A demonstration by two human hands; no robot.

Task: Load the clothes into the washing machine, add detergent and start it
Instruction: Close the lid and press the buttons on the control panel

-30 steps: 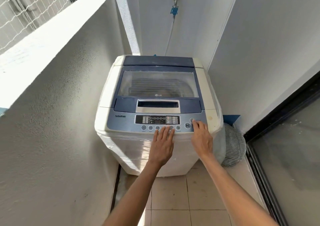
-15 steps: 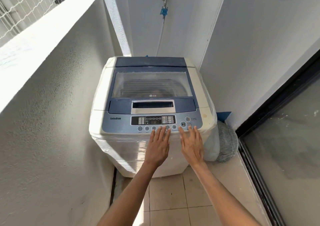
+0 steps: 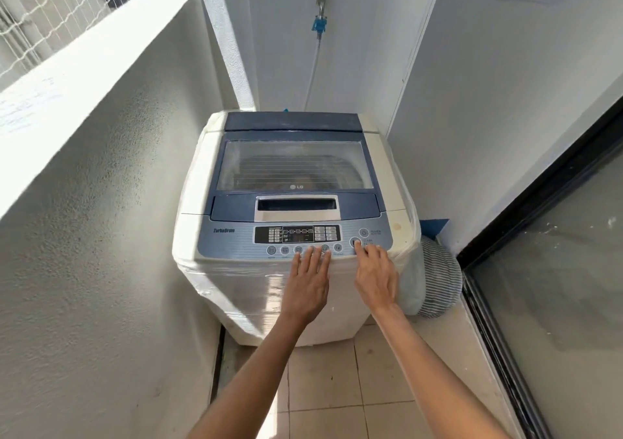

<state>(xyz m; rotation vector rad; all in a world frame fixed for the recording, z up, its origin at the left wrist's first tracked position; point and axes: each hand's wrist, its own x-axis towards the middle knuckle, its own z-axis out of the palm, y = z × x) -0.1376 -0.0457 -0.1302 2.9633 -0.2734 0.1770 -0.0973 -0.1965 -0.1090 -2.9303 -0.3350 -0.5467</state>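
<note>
A white top-loading washing machine [image 3: 236,290] with a blue control panel [image 3: 229,241] stands in the corner. Its clear lid [image 3: 293,165] is down, and the drum shows dimly through it. My left hand [image 3: 308,283] lies flat with straight fingers on the row of round buttons below the display [image 3: 296,234]. My right hand [image 3: 376,277] is spread too, its index fingertip touching the round start button [image 3: 354,241] at the panel's right end. No clothes or detergent are visible outside the machine.
A striped fabric basket [image 3: 438,283] is wedged between the machine and the right wall. A tap with a hose [image 3: 320,4] hangs on the back wall. A low white wall [image 3: 84,202] runs on the left, a dark-framed glass door [image 3: 556,270] on the right.
My right hand slid from the power button at the panel's far right down toward the front edge, then reached the start button. My left hand stayed on the button row.
</note>
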